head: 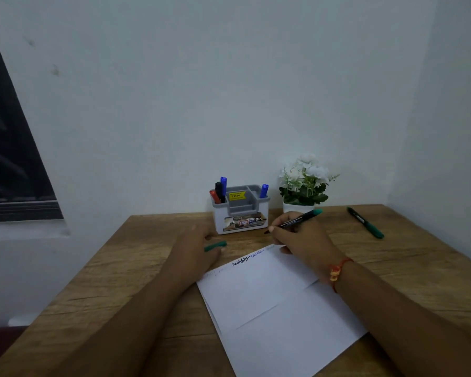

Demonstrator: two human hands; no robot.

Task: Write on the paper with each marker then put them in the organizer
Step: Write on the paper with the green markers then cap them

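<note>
four markers [220, 189] stand in the organizer [240, 210], one green marker [366, 223] lies apart; right hand [299, 235] grips an uncapped marker [297, 220], left hand [201, 240] pinches its green cap [215, 246]; yellow sticker [237, 195] unreadable

Organizer [239, 213] flanked by plant [304, 183]

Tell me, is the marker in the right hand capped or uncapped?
Uncapped: the marker shows a bare dark tip, and a green cap lies under the left hand.
</note>
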